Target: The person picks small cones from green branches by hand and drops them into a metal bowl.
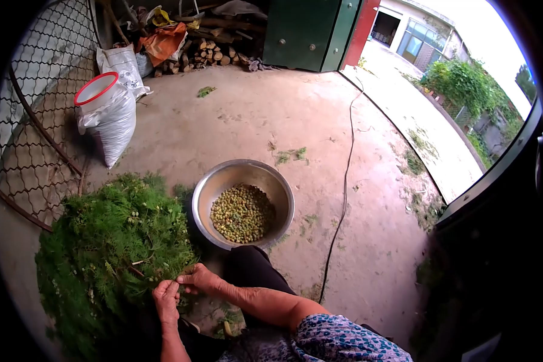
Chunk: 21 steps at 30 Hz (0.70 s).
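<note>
My left hand (166, 298) and my right hand (198, 279) meet at the fingertips over the lower right edge of a big heap of green feathery branches (114, 241). Both hands have their fingers pinched together; whatever lies between them is too small to make out. Just beyond my right hand and knee, a wide metal basin (288, 208) stands on the floor. Small round green and brownish seed cones (242, 212) cover its bottom.
A full white sack (117, 123) with a red rim leans near wire mesh (48, 108) at the left. Firewood (214, 54) and a green metal panel (298, 33) are at the back. A dark cable (346, 187) runs along the floor (308, 114).
</note>
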Each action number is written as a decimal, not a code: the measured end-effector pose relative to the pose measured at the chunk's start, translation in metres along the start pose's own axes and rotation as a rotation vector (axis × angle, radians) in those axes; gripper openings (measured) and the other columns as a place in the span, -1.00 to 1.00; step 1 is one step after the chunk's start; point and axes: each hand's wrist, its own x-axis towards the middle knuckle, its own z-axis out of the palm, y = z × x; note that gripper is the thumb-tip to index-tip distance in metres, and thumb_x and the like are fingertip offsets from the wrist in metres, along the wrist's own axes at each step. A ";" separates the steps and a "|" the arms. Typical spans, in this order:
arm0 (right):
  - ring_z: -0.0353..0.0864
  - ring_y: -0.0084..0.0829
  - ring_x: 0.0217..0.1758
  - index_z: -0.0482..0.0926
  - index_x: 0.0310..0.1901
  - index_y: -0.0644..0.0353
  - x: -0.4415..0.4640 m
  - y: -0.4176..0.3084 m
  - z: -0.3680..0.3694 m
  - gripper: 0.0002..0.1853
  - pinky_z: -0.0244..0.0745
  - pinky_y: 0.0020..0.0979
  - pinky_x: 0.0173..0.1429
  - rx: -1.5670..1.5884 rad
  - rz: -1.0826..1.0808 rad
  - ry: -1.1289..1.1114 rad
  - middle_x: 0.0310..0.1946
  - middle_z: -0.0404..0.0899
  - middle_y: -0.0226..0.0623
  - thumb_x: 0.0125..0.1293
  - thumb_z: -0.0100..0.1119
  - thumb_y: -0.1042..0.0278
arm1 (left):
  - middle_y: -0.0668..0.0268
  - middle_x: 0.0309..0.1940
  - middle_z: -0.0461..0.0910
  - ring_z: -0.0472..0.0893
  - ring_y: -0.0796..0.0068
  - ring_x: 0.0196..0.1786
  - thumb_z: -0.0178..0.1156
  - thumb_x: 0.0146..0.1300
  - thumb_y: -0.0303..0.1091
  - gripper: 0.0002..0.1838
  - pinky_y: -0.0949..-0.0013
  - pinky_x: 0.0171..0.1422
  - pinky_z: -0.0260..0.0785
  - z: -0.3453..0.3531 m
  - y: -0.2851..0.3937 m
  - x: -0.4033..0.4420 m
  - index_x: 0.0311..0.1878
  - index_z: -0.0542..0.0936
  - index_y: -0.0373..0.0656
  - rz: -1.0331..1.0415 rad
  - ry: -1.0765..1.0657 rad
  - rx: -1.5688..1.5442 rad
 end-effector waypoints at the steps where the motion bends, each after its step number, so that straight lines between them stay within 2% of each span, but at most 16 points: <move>1: 0.34 -0.61 -0.73 0.55 -0.36 0.26 0.001 0.000 -0.001 -0.84 0.24 -0.58 -0.64 0.031 0.010 -0.010 -0.71 0.45 -0.40 0.18 0.17 0.32 | 0.55 -0.68 0.36 0.28 0.77 -0.65 0.18 0.08 -0.36 -0.87 0.65 -0.63 0.08 0.000 -0.001 0.002 -0.51 0.49 -0.14 -0.021 -0.011 -0.030; 8: 0.32 -0.58 -0.73 0.50 -0.46 0.28 0.002 0.000 -0.001 -0.82 0.22 -0.58 -0.65 0.232 0.050 -0.108 -0.72 0.42 -0.38 0.18 0.16 0.34 | 0.57 -0.70 0.30 0.25 0.78 -0.65 0.18 0.08 -0.34 -0.87 0.65 -0.65 0.05 -0.006 0.004 0.002 -0.52 0.46 -0.11 -0.142 -0.046 -0.149; 10: 0.36 -0.57 -0.69 0.49 -0.45 0.29 0.007 0.002 -0.002 -0.82 0.25 -0.57 -0.63 0.222 0.019 -0.092 -0.69 0.44 -0.37 0.19 0.15 0.35 | 0.56 -0.67 0.34 0.25 0.77 -0.65 0.19 0.06 -0.40 -0.90 0.66 -0.65 0.05 -0.002 0.002 0.005 -0.49 0.47 -0.14 -0.154 0.031 -0.248; 11: 0.39 -0.55 -0.65 0.47 -0.43 0.31 0.009 0.006 -0.002 -0.82 0.28 -0.56 -0.61 0.226 0.010 -0.083 -0.66 0.45 -0.36 0.19 0.15 0.36 | 0.55 -0.68 0.32 0.24 0.77 -0.66 0.18 0.05 -0.40 -0.90 0.66 -0.65 0.03 -0.003 0.001 0.006 -0.51 0.47 -0.14 -0.131 0.037 -0.201; 15: 0.44 -0.56 -0.59 0.47 -0.31 0.36 0.007 0.009 -0.003 -0.85 0.35 -0.57 -0.54 0.148 -0.012 -0.037 -0.58 0.48 -0.35 0.21 0.10 0.41 | 0.56 -0.71 0.29 0.22 0.78 -0.66 0.18 0.04 -0.40 -0.90 0.64 -0.64 -0.02 0.003 0.008 0.004 -0.51 0.47 -0.14 -0.115 0.000 -0.134; 21: 0.39 -0.56 -0.62 0.49 -0.33 0.34 0.010 0.015 -0.011 -0.83 0.30 -0.53 -0.55 -0.016 -0.041 0.015 -0.63 0.45 -0.37 0.24 0.03 0.38 | 0.58 -0.72 0.25 0.18 0.78 -0.69 0.19 0.05 -0.40 -0.87 0.63 -0.64 -0.04 0.004 0.011 0.005 -0.54 0.45 -0.12 -0.137 -0.038 -0.080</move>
